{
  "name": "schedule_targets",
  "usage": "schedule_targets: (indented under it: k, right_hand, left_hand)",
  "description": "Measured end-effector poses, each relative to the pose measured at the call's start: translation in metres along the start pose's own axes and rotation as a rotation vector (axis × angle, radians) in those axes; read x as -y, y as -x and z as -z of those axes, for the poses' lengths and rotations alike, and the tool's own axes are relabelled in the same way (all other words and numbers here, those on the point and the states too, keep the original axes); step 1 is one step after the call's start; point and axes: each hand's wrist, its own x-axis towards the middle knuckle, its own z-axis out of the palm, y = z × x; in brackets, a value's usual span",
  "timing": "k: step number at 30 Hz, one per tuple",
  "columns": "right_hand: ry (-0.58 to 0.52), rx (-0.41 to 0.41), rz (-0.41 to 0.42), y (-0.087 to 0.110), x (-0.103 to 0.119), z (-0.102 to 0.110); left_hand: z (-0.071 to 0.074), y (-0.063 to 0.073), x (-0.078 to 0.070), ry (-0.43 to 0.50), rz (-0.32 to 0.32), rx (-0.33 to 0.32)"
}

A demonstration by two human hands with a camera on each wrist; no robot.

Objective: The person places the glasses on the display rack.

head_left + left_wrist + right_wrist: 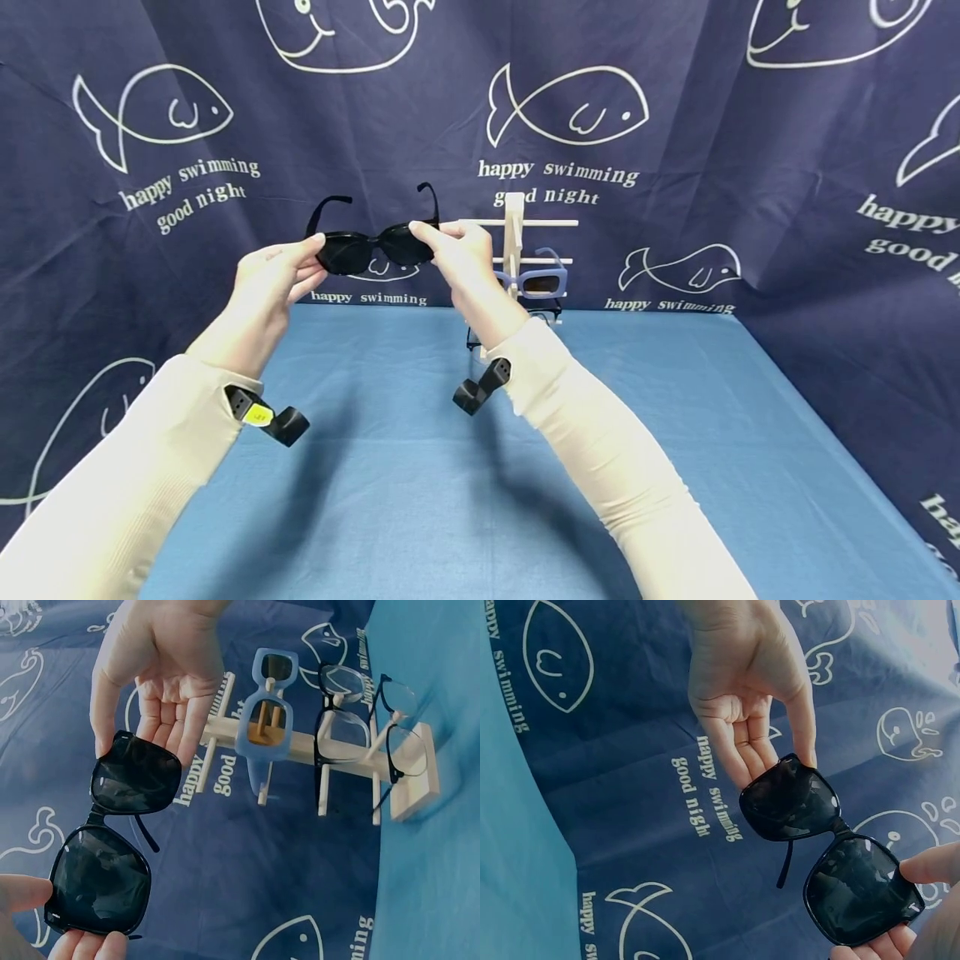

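Observation:
A pair of black sunglasses (372,251) is held up in the air between both hands, its dark lenses facing me and its temples unfolded, pointing away. My left hand (272,279) pinches the left outer corner of the frame between thumb and fingers. At the opposite corner, my right hand (467,260) pinches the frame the same way. The left wrist view shows both lenses of the sunglasses (101,877) whole, with a thumb at each outer edge. In the right wrist view the sunglasses (859,889) hang tilted, with one temple visible below.
Behind my right hand stands a wooden glasses rack (513,229) with crossbars. It carries blue-framed sunglasses (264,735) and, lower, two pairs of dark-framed clear glasses (341,735). A blue cloth (405,467) covers the table; a dark fish-print curtain (420,125) hangs behind.

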Motion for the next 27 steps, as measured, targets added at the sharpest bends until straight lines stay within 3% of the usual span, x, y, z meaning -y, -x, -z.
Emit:
schedule_targets:
  k: [17,27]
  right_hand:
    - [-0.061,-0.001,0.003,-0.009,0.018,0.022]
    - [-0.136,-0.033,0.01,-0.016,0.029,0.041]
  left_hand:
    - [-0.031,-0.001,-0.011,-0.051,-0.016,-0.014]
    - [-0.056,-0.005,-0.015,-0.002,-0.003,-0.001]
